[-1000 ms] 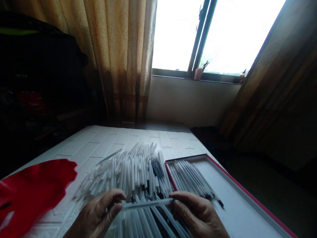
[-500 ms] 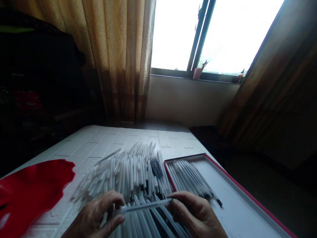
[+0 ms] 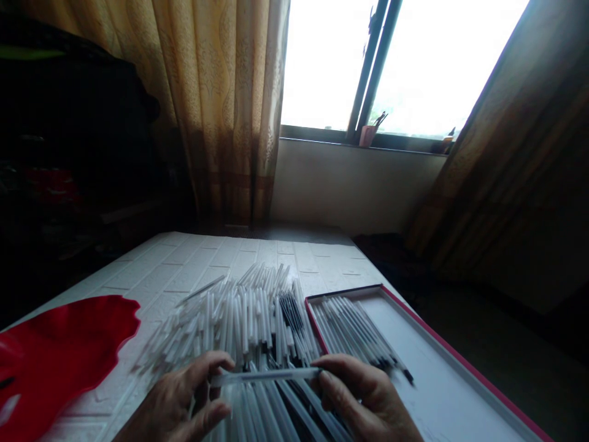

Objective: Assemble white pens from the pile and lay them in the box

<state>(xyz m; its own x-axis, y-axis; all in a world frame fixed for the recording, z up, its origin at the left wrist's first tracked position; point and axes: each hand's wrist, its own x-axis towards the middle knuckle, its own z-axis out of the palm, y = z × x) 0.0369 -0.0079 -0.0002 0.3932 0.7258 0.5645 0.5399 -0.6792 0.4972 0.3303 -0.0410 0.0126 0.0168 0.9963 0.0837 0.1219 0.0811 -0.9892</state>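
A translucent pen barrel [image 3: 271, 375] with a dark right end lies nearly level between my hands. My right hand [image 3: 361, 393] pinches that dark end between thumb and fingers. At the other end, my left hand [image 3: 184, 396] has its fingers curled around the barrel, the thumb a little apart below it; the exact contact is blurred. Under and beyond the hands spreads a heap of similar clear barrels [image 3: 243, 319]. A bunch of thin black rods [image 3: 291, 313] lies among them.
To the right, a red-edged white tray [image 3: 442, 393] holds a row of clear pens with dark ends [image 3: 352, 328]. A red scalloped dish [image 3: 73, 350] stands at the left on the white brick-patterned table [image 3: 184, 261]. Beyond are curtains [image 3: 225, 110] and a window.
The barrel's left end has risen a little with my left fingers, so it lies more level. My right hand has hardly moved.
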